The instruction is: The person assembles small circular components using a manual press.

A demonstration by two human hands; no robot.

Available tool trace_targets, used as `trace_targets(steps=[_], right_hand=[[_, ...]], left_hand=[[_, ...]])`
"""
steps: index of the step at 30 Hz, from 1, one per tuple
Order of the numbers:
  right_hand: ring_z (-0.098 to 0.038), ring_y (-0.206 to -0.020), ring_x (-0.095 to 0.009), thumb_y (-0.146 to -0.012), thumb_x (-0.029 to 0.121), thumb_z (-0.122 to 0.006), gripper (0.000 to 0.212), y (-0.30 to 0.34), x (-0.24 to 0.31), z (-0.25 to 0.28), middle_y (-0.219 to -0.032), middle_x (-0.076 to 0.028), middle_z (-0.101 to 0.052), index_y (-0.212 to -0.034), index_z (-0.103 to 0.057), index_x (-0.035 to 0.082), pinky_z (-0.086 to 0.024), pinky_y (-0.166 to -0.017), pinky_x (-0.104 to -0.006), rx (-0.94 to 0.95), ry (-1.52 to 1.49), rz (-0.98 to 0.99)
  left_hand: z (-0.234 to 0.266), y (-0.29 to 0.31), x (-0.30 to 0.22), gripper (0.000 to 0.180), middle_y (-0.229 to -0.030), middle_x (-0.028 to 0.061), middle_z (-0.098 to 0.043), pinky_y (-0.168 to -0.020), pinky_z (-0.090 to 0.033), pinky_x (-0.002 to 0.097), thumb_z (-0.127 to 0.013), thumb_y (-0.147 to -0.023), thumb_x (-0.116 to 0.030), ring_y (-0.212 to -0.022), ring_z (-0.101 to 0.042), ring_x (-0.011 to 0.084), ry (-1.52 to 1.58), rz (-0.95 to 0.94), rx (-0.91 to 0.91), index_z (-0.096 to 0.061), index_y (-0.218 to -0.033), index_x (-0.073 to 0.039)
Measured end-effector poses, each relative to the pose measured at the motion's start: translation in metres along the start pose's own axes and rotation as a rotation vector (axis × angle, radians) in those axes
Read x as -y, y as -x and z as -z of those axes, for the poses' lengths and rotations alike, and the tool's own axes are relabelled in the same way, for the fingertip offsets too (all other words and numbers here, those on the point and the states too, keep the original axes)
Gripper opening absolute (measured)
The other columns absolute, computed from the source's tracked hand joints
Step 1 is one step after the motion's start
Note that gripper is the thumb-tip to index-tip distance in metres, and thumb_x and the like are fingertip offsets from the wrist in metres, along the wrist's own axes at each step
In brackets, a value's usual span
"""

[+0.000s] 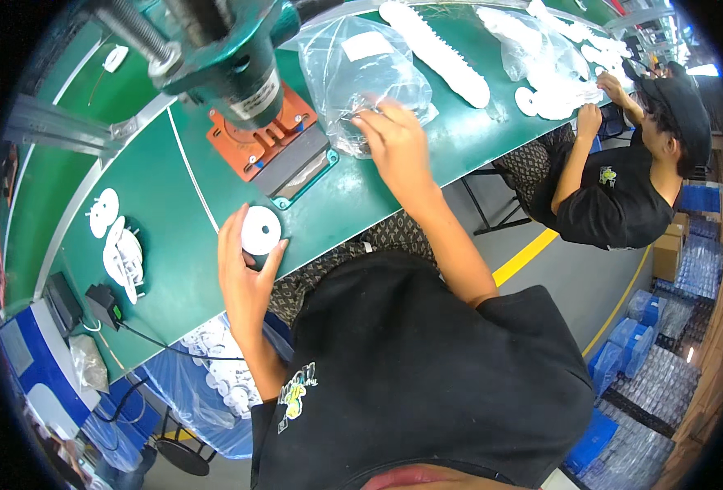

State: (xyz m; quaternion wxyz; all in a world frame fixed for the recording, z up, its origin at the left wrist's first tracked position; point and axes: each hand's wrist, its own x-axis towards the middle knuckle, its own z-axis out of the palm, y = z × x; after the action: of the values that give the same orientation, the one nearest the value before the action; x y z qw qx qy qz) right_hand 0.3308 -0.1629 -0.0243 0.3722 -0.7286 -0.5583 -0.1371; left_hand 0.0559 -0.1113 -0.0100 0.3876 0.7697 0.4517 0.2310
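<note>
A round white plastic disc (254, 238) with a small hole at its centre is gripped by the rim between the thumb and fingers of my left hand (245, 265), close to the near edge of the green table. My right hand (394, 147) is over a clear plastic bag (337, 77) with a white label. Its fingers are drawn together at the bag's lower part; whatever they pinch is too small to make out. Between and beyond my hands stands a green press (251, 77) with an orange plate (235, 147) and a dark block (296, 163) beneath it.
Several white discs and parts (123, 257) lie on the table at left, near a black adapter (102, 305). Below is a blue-lined bin of white parts (223, 371). A long row of stacked white discs (435, 53) lies far right. A co-worker (623, 180) sits at right.
</note>
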Motion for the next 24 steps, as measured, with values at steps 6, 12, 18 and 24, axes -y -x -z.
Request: trace_targets(steps=[6, 12, 18, 24], right_hand=[[-0.068, -0.084, -0.016, -0.093, 0.005, -0.068, 0.02, 0.021, 0.025, 0.036, -0.1, -0.013, -0.075, -0.11, -0.069, -0.004, -0.052, -0.076, -0.0278, 0.093, -0.906, -0.66], [-0.072, -0.087, -0.018, -0.091, 0.001, -0.07, 0.015, 0.036, 0.048, 0.028, -0.097, -0.019, -0.074, -0.101, -0.062, -0.004, -0.056, -0.075, -0.0276, 0.283, -1.137, -0.767], [-0.073, -0.094, -0.018, -0.087, 0.004, -0.075, 0.014, 0.069, 0.075, 0.003, -0.094, -0.012, -0.075, -0.092, -0.065, -0.004, -0.056, -0.08, -0.0285, 0.385, -1.05, -0.536], [-0.073, -0.091, -0.017, -0.086, 0.005, -0.077, 0.015, 0.068, 0.074, -0.003, -0.094, -0.013, -0.074, -0.092, -0.066, -0.003, -0.056, -0.079, -0.0294, 0.34, -0.991, -0.428]], left_hand=[[0.002, 0.008, 0.007, 0.075, -0.123, 0.0146, -0.064, -0.097, -0.045, 0.0437, -0.089, -0.065, -0.021, -0.111, -0.059, 0.0356, -0.03, -0.28, 0.1, -0.059, -0.132, -0.006], [-0.002, 0.008, 0.0, 0.071, -0.118, 0.015, -0.063, -0.095, -0.046, 0.043, -0.089, -0.065, -0.022, -0.11, -0.059, 0.0351, 0.014, -0.17, 0.096, -0.06, -0.128, -0.006], [-0.01, 0.006, -0.001, 0.066, -0.115, 0.0137, -0.061, -0.091, -0.048, 0.04, -0.086, -0.068, -0.02, -0.106, -0.061, 0.0323, -0.029, -0.207, 0.025, -0.062, -0.127, -0.007], [-0.01, 0.007, -0.001, 0.065, -0.113, 0.013, -0.06, -0.09, -0.048, 0.0417, -0.085, -0.069, -0.022, -0.104, -0.06, 0.0329, -0.034, -0.217, 0.014, -0.062, -0.128, -0.008]])
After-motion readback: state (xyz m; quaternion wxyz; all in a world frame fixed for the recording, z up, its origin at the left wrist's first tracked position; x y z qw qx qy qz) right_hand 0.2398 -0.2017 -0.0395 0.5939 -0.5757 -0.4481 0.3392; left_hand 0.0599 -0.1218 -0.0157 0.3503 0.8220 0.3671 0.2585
